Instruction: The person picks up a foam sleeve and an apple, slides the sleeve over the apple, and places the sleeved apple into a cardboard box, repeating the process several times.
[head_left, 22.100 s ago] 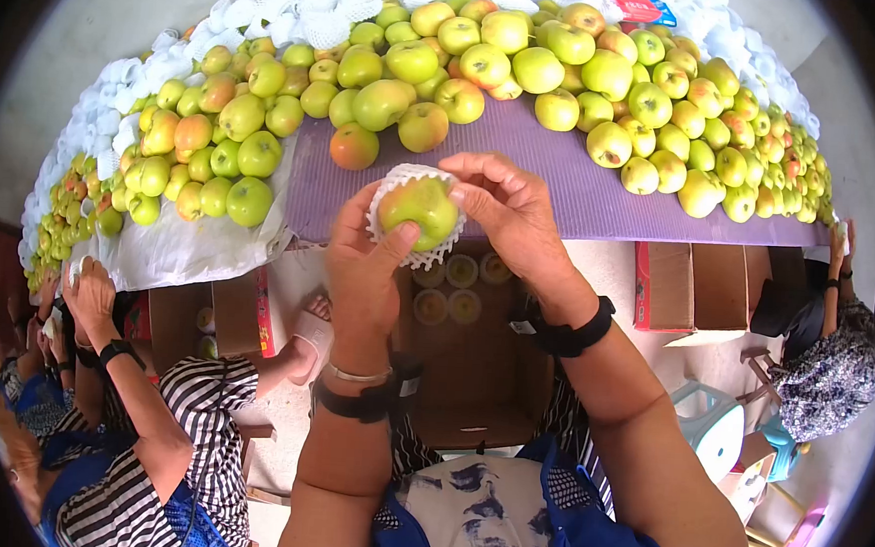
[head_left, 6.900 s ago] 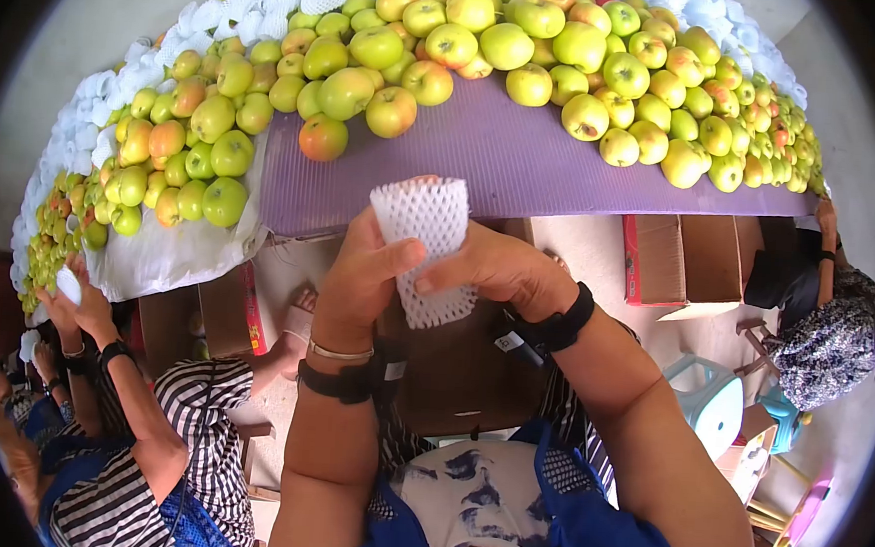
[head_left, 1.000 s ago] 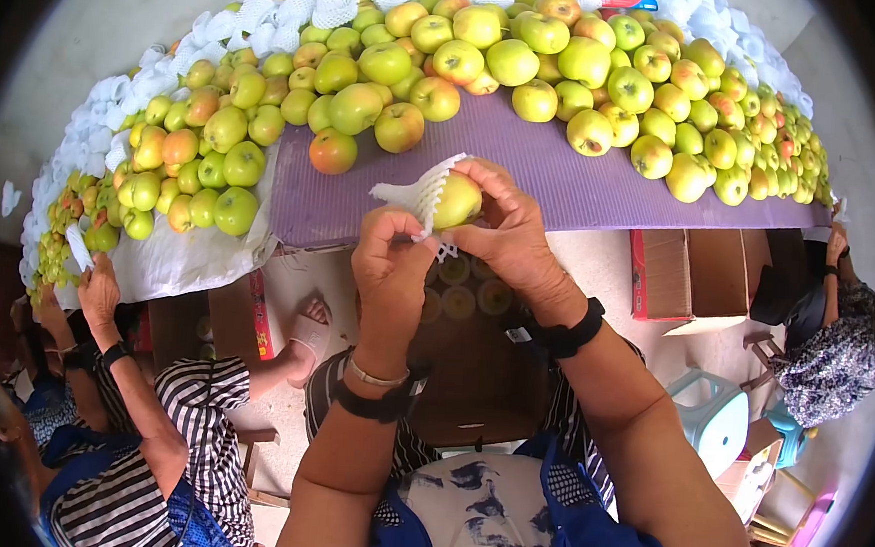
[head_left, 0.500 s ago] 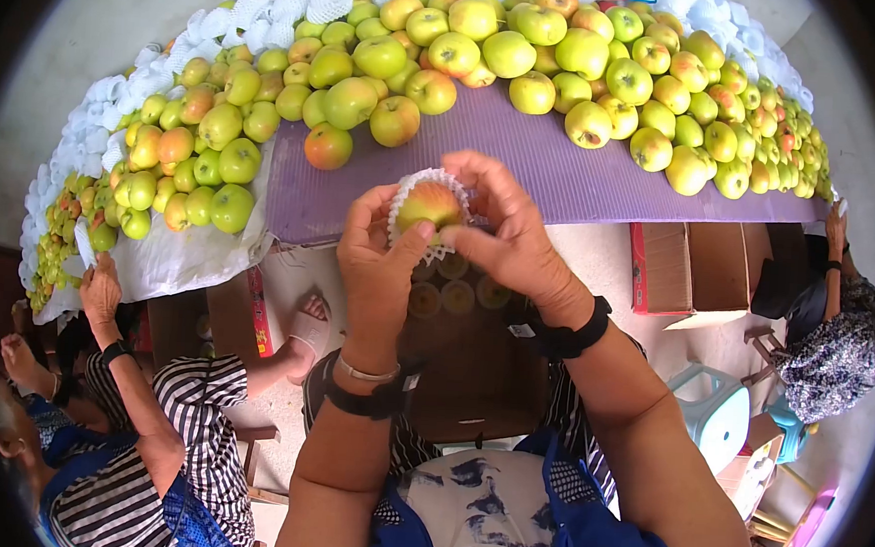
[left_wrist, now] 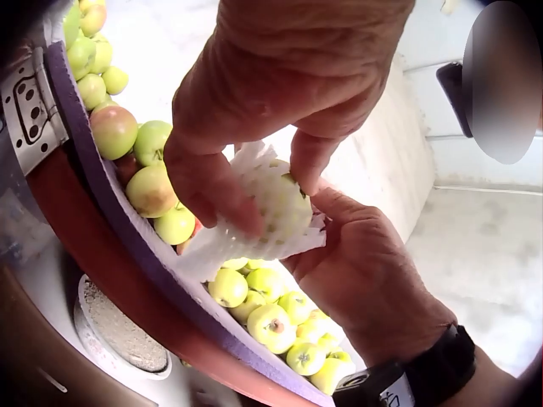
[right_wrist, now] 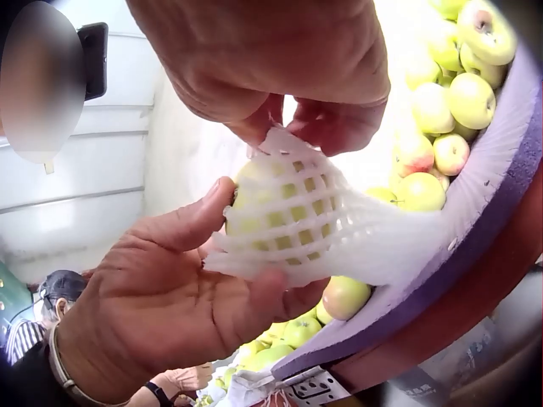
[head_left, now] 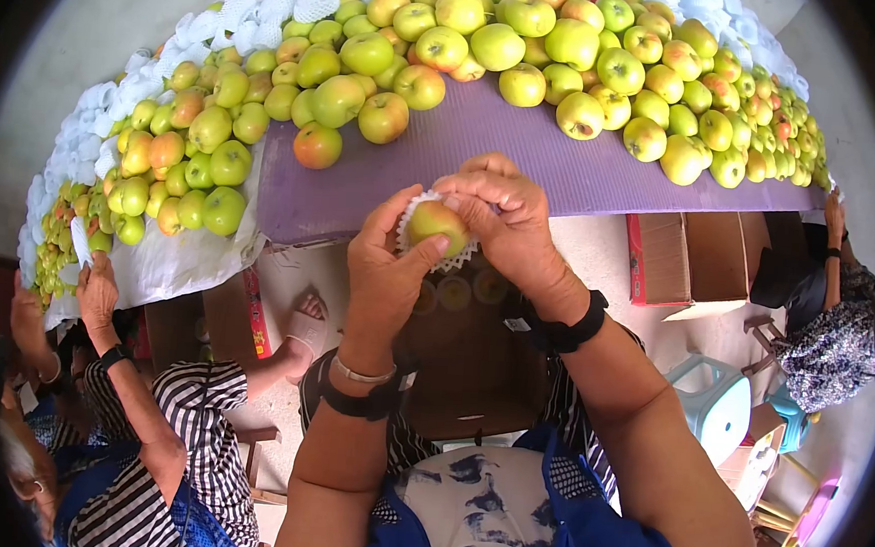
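Note:
Over the front edge of the table, my left hand (head_left: 382, 275) holds a yellow-green apple (head_left: 439, 223) with a red blush. A white foam net (right_wrist: 293, 208) wraps the apple's far side and leaves its near face bare in the head view. My left thumb lies on the bare face, with the fingers behind the net. My right hand (head_left: 509, 223) pinches the net's rim between thumb and fingers, as the right wrist view shows. Beyond the net's other end, a narrow foam tail trails off in that view.
A purple mat (head_left: 363, 189) covers the table edge, with piled apples (head_left: 491, 46) behind it and foam nets (head_left: 243, 16) at the back. Below my hands, an open carton (head_left: 476, 376) contains netted apples (head_left: 453, 293). A person in stripes (head_left: 214, 400) sits at left; a stool (head_left: 710, 406) stands right.
About seven seconds ago both hands held a flat foam net. One second ago the apple was partly in it; now the apple sits deeper and my right fingers have closed on the rim.

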Tool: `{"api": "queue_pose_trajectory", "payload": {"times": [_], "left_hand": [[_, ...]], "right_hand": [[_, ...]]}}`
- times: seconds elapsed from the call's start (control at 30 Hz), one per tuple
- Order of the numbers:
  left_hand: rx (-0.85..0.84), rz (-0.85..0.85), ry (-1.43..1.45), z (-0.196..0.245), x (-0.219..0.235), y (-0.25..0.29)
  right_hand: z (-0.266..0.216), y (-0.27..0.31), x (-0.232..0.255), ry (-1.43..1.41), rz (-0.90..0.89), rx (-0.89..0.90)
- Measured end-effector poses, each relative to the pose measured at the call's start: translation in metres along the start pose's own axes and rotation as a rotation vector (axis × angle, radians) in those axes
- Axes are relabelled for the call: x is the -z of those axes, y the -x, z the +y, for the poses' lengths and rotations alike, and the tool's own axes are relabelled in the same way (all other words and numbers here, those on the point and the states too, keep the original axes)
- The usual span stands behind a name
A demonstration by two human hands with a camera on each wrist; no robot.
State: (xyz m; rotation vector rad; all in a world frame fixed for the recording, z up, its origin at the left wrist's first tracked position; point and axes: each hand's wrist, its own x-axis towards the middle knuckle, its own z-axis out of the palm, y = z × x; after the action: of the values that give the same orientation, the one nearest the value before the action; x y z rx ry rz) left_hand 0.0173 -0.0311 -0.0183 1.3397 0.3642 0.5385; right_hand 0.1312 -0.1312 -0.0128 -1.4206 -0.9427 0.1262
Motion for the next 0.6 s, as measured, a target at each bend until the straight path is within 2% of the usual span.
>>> {"api": "queue_pose_trajectory", "payload": {"times": [0.17,0.27,0.47,0.53,0.6], "left_hand": [[0.014,0.075,0.063,0.012,0.002,0.0],[0.06,0.083,0.175,0.013,0.004,-0.001],[0.108,0.007,0.377,0.011,0.004,-0.002],[0.111,-0.033,0.418,0.01,0.004,-0.002],[0.108,0.008,0.283,0.003,0.005,-0.002]], "right_hand": [[-0.006,-0.001,0.002,0.091,-0.109,0.193],[-0.007,0.004,0.0,-0.077,-0.068,0.005],[-0.006,0.005,-0.003,0.074,-0.067,0.05],[-0.001,0.006,-0.004,0.206,-0.052,0.168],[-0.001,0.007,-0.009,0.267,-0.054,0.243]]}}
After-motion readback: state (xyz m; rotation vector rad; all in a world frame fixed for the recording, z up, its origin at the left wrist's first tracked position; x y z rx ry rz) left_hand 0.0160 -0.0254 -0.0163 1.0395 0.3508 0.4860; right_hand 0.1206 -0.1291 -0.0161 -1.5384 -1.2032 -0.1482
